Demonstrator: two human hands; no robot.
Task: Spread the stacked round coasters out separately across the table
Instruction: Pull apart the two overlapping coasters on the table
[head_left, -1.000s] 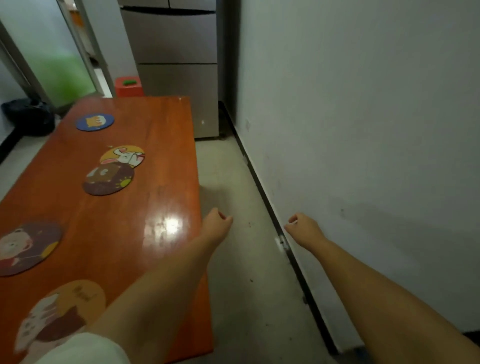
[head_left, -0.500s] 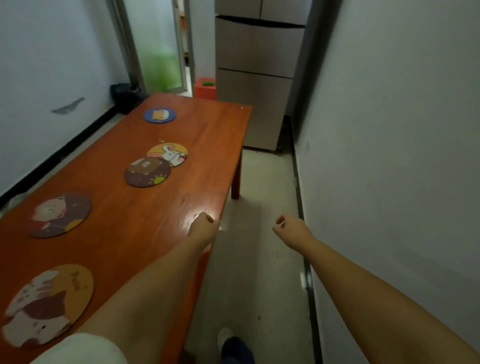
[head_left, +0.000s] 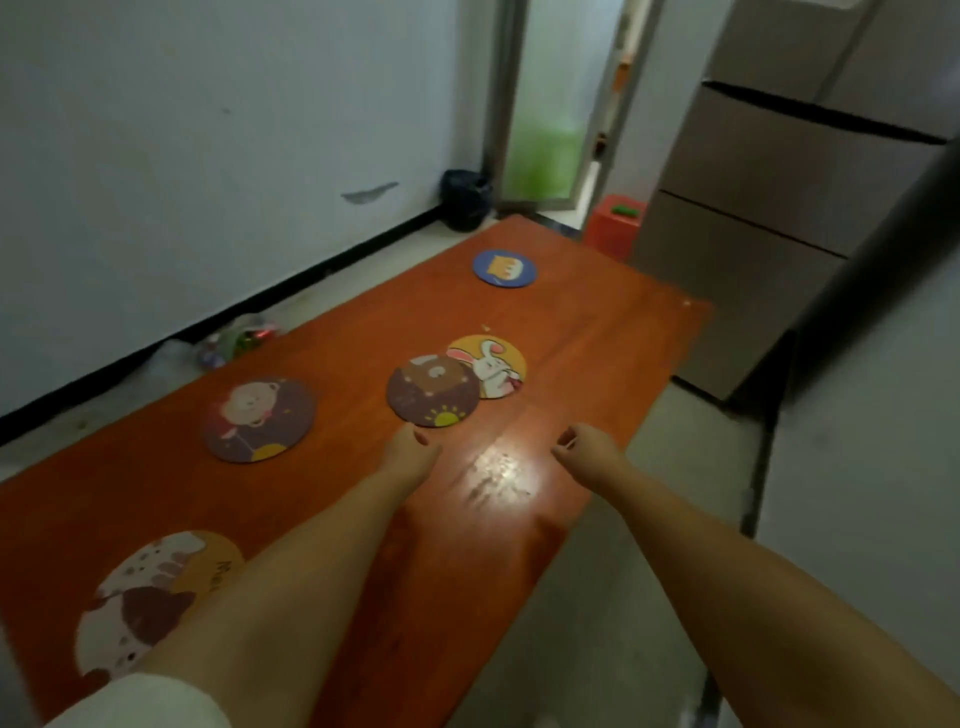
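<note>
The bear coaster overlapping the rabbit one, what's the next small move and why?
Probably slide the brown bear coaster toward you with the left hand, which hangs loosely curled just short of its near edge. It covers part of the yellow rabbit coaster; the others lie apart, and bare table surrounds the pair.

I see five coasters on the table (head_left: 597, 332). My left hand (head_left: 410, 452) and right hand (head_left: 592, 449) hover curled, empty, near the bear coaster (head_left: 428, 395), which overlaps the rabbit coaster (head_left: 496, 364).

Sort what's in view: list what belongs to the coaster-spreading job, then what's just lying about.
Job:
bear coaster, overlapping rabbit coaster
blue coaster
pig coaster
cat coaster
table
left hand, right hand

Lying about:
fridge
red stool
black bin bag
</note>
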